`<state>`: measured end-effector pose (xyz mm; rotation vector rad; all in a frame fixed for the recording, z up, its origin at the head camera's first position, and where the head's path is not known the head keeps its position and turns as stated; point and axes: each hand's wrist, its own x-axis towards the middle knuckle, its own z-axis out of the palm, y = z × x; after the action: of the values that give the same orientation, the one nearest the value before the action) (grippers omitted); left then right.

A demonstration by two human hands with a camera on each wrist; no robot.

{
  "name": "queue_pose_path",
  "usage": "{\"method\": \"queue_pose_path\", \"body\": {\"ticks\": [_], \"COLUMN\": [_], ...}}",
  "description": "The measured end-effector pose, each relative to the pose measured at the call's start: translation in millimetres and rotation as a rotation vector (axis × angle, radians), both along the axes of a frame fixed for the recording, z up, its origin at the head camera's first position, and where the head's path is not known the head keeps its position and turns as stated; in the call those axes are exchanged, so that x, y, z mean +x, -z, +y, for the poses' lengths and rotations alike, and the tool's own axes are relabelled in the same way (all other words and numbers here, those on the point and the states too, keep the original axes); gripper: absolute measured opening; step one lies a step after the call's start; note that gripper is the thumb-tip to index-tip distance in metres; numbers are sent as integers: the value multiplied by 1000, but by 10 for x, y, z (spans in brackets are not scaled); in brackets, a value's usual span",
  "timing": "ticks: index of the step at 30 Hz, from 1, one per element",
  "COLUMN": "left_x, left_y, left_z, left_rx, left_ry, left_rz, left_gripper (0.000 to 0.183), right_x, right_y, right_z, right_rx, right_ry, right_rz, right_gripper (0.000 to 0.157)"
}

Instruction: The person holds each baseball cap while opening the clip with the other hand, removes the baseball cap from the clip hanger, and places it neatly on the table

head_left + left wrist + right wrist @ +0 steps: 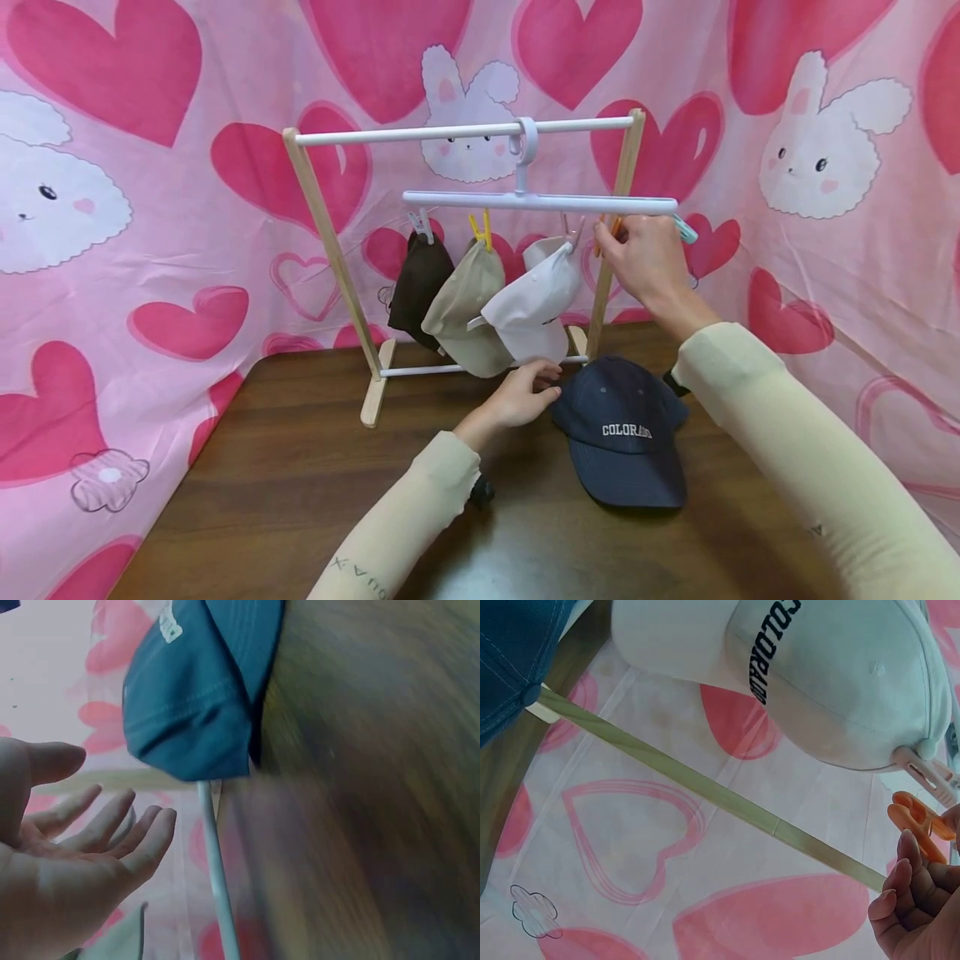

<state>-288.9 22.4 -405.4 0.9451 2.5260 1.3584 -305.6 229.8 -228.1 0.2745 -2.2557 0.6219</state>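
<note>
At the right end of the white hanger [465, 200], my right hand [648, 254] pinches an orange clothespin [913, 825]. Just left of it, a white cap [536, 300] with dark COLORADO lettering hangs from a pink clothespin [926, 774]. My left hand [525, 394] is held palm up with relaxed fingers, below the white cap's brim, and holds nothing; the left wrist view shows the same hand [82, 847]. A navy cap [626, 417] with white COLORADO lettering sits on the table to the right of that hand, brim toward me.
The hanger hooks over the top bar of a wooden rack [330, 242]. A tan cap [468, 308] on a yellow clothespin [482, 231] and a dark brown cap [418, 287] on a grey one hang farther left. A teal clothespin [685, 229] is at the hanger's right tip.
</note>
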Motion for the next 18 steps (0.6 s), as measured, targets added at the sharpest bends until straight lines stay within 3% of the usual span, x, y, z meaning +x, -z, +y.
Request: {"method": "queue_pose_path", "body": {"ticks": [9,13,16,18], "left_x": [-58,-97,-122,-135], "left_y": [16,-11,-75,-136], "left_z": [-305,-455,-549,-594], "left_rx": [-13,-24,47,155], "left_ry": [-28,-106,-170,-191], "left_rz": [30,45,23,-25], "left_gripper": [20,22,29,36], "right_x": [1,-2,-9,-11], "right_y": [8,24,36,40], "right_z": [2,-3,-2,0], "right_rx": [-6,-20,-28,-29], "right_ry": [1,-8,-13,-11], "right_rz": [-15,-20,-20,-16], "right_gripper": [40,40,41,41]}}
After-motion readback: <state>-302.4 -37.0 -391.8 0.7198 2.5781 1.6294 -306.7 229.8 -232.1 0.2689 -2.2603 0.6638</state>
